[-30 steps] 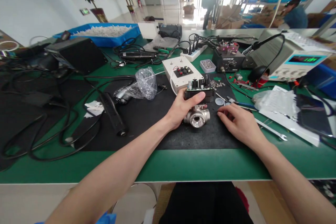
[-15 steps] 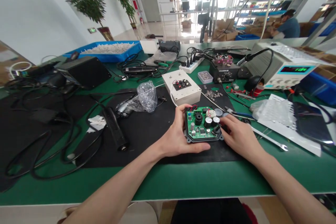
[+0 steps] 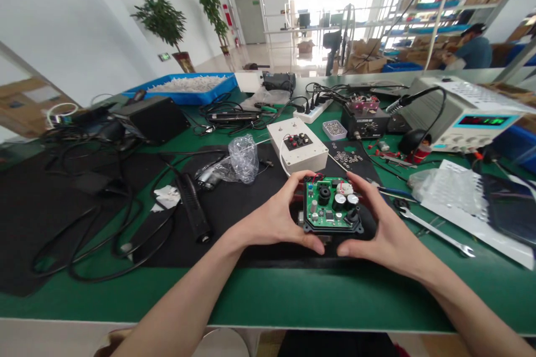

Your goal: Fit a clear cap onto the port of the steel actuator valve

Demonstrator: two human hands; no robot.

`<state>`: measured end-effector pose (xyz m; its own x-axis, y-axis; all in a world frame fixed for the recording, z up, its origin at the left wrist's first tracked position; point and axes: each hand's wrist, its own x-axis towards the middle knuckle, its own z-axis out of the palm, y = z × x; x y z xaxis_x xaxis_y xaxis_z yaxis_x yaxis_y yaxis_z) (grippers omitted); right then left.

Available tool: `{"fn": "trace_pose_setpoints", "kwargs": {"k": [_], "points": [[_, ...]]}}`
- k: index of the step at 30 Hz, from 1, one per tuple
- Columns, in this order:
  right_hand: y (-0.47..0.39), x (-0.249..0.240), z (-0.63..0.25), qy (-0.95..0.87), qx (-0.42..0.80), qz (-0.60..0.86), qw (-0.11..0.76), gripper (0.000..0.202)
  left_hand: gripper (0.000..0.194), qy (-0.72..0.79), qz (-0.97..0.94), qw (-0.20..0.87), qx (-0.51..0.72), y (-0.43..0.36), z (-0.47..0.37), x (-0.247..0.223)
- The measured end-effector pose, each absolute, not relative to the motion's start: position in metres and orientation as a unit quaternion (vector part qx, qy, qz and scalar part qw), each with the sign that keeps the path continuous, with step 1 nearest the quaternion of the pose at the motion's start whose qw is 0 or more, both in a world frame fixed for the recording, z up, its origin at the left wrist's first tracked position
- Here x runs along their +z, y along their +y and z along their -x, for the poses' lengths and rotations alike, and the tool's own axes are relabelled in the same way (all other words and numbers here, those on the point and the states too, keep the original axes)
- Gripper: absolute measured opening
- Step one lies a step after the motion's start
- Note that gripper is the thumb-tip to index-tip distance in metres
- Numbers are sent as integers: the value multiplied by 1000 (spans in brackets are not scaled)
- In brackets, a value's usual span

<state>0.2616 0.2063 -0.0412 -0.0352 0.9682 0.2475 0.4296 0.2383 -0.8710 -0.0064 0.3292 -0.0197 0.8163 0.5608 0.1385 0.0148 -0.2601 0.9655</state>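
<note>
A green circuit board (image 3: 320, 209) with round capacitors and a black knob-like part sits in an open black housing (image 3: 330, 230). My left hand (image 3: 278, 217) grips this housing at its left side, thumb along the front and fingers behind. Around the right side curves my right hand (image 3: 387, 228), its index finger at the back corner and its thumb low at the front; part of its contact is hidden. Just behind the housing stands a cream box (image 3: 299, 148) with a cluster of small black and red parts on top.
A black mat (image 3: 251, 217) lies under my hands on the green bench. Bubble wrap (image 3: 243, 159) and a black cylindrical handle (image 3: 193, 209) are to the left. To the right are a wrench (image 3: 439, 232), loose nuts (image 3: 347, 156) and a power supply (image 3: 469, 117). Another person (image 3: 475, 50) sits far right.
My right hand has shifted from the knob-like part at the front right corner to spread around the housing's right side. My left hand still holds the housing. The view has tilted slightly up.
</note>
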Motion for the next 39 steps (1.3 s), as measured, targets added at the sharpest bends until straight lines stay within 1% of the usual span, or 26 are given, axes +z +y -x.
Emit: {"fn": "trace_pose_setpoints", "kwargs": {"k": [2, 3, 4, 6, 7, 9, 10, 13, 16, 20, 27, 29, 32, 35, 37, 39], "points": [[211, -42, -254, -636, 324, 543, 442, 123, 122, 215, -807, 527, 156, 340, 25, 4], [212, -43, -252, -632, 331, 542, 444, 121, 113, 238, -823, 499, 129, 347, 32, 16], [214, -44, -251, -629, 336, 538, 449, 119, 93, 266, -827, 476, 138, 357, 37, 27], [217, -48, -252, -629, 344, 527, 457, 119, 54, 312, -825, 426, 203, 385, 34, 43], [218, -49, -253, -629, 345, 521, 463, 120, 42, 344, -823, 373, 255, 402, 27, 46], [219, -52, -254, -631, 346, 508, 473, 122, 29, 413, -833, 213, 301, 440, 5, 42], [219, -53, -255, -632, 348, 504, 476, 123, 27, 451, -836, 132, 284, 459, -7, 36], [218, -55, -254, -630, 354, 501, 476, 124, 25, 486, -830, 84, 259, 502, -37, 13], [216, -56, -253, -627, 362, 507, 467, 126, 21, 488, -835, 63, 245, 521, -46, -4], [216, -58, -253, -627, 376, 502, 462, 128, 23, 491, -832, 45, 255, 527, -42, -12], [221, -52, -258, -586, 478, 445, 479, 131, 26, 500, -816, 47, 286, 531, -40, -22], [228, -50, -257, -573, 504, 417, 495, 124, 27, 496, -815, 43, 296, 529, -40, -25], [243, -47, -252, -525, 533, 394, 533, 102, 28, 494, -815, 40, 301, 525, -40, -26], [258, -47, -247, -432, 559, 411, 576, 80, 29, 492, -817, 39, 297, 524, -40, -26], [264, -48, -246, -371, 583, 428, 582, 73, 30, 490, -822, 35, 289, 524, -40, -26], [266, -48, -245, -338, 596, 442, 579, 71, 31, 486, -827, 29, 282, 525, -40, -25]]}}
